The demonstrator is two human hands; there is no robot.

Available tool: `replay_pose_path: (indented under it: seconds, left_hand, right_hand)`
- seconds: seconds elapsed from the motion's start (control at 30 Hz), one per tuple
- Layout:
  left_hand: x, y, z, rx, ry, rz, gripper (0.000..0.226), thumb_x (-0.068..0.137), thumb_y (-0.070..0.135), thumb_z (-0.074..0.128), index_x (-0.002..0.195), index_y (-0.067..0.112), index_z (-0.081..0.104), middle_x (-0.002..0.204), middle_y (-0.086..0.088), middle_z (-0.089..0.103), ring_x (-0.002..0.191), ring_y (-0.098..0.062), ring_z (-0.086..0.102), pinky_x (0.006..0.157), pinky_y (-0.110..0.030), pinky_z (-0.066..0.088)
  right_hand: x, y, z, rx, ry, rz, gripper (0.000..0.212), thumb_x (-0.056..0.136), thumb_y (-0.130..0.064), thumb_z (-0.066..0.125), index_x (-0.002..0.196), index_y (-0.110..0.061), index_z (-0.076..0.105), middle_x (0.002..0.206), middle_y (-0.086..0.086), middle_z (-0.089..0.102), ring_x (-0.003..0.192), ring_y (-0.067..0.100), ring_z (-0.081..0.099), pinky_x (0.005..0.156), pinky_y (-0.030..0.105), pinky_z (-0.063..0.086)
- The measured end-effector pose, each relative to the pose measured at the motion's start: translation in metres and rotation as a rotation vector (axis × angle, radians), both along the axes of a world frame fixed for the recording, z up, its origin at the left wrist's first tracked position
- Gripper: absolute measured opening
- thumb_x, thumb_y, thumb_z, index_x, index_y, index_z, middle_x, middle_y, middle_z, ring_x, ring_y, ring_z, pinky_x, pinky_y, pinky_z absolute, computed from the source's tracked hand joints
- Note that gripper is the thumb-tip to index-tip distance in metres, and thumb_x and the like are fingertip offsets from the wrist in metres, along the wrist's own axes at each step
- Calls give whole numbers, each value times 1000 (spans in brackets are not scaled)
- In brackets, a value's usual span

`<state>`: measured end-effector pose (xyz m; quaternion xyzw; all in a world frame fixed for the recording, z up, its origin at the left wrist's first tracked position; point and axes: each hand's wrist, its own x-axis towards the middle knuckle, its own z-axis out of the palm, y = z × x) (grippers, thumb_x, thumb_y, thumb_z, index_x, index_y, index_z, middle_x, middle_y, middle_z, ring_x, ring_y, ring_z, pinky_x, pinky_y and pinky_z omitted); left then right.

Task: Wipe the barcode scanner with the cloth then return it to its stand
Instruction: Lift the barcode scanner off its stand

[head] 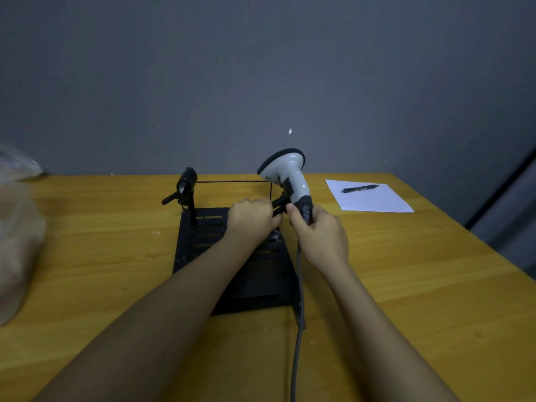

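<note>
A white barcode scanner (285, 174) with a black rim and dark handle stands upright over the right rear of a black slotted stand base (261, 282). My right hand (320, 236) grips the scanner's handle from below. My left hand (253, 219) is closed on a black clamp arm of the stand right beside the handle. A grey cable (298, 329) runs from the handle toward me. A second black clamp post (187, 187) rises at the stand's left rear. No cloth is visible.
A white sheet of paper (374, 201) with a black pen (359, 188) lies at the back right of the wooden table (406, 285). A clear plastic bag (14, 227) sits at the left edge. A grey wall stands behind.
</note>
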<state>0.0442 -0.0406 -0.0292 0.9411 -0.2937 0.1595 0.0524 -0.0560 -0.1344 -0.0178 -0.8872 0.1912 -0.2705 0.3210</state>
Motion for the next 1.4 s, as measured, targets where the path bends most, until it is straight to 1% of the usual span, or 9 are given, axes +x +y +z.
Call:
replay_pose_path:
  seconds: [0.4,0.57,0.7,0.83,0.9,1.1,1.2,1.33,1.4]
  left_hand:
    - [-1,0,1,56,-34,14,35,96,46,37,82,15,46,70,-1,47,67,-21,50,43,-27,19]
    - [-5,3,12,51,-9,44,36,93,47,44,81,13,50,59,1,41,62,-19,46,47,-27,29]
    - [-10,4,29,92,-24,66,42,88,49,51,97,9,59,78,-3,54,72,-19,50,59,-29,36]
    - [-21,13,40,88,32,145,78,78,73,47,120,7,47,116,-11,57,109,-26,53,74,-33,45]
    - [-34,27,50,-30,81,153,85,75,75,47,127,8,42,125,-12,51,117,-28,48,85,-36,46]
    - [-96,105,85,-625,204,24,48,95,43,43,136,17,45,119,-5,54,114,-25,50,92,-37,44]
    - [-136,139,98,-825,346,-37,44,96,36,45,137,20,46,111,1,52,107,-18,52,93,-32,42]
    - [-181,171,96,-1048,555,-88,48,96,32,47,143,23,40,121,2,55,112,-15,55,101,-38,45]
    - [-199,182,91,-1138,607,-110,48,97,28,46,145,25,38,116,3,56,104,-13,57,89,-31,48]
  right_hand:
    - [0,-2,8,13,-182,13,45,89,-51,51,60,-18,43,54,-3,44,50,15,44,46,29,31]
    - [-5,-7,21,88,-210,72,48,88,-55,48,69,-11,54,54,-1,46,50,15,45,48,34,35]
    - [-19,-7,33,213,-251,139,44,91,-46,52,64,-11,50,54,0,43,50,13,41,51,32,33]
    - [-40,0,50,321,-280,224,33,94,-37,51,66,-21,56,59,-3,48,54,4,45,55,20,38]
    - [-53,3,56,359,-288,286,29,96,-32,49,68,-25,56,58,-11,48,50,-4,46,51,10,36]
    - [-85,39,62,434,-274,468,26,97,-28,47,73,-22,53,58,-14,47,51,-5,46,53,11,35]
    - [-99,72,61,421,-278,510,26,97,-29,48,75,-17,55,60,-14,52,56,-2,49,57,16,37]
    - [-119,108,49,415,-283,595,33,95,-36,50,90,-4,59,80,5,59,77,15,58,70,33,44]
    - [-131,121,43,389,-307,619,30,93,-36,50,88,-7,59,78,2,57,74,13,55,68,34,42]
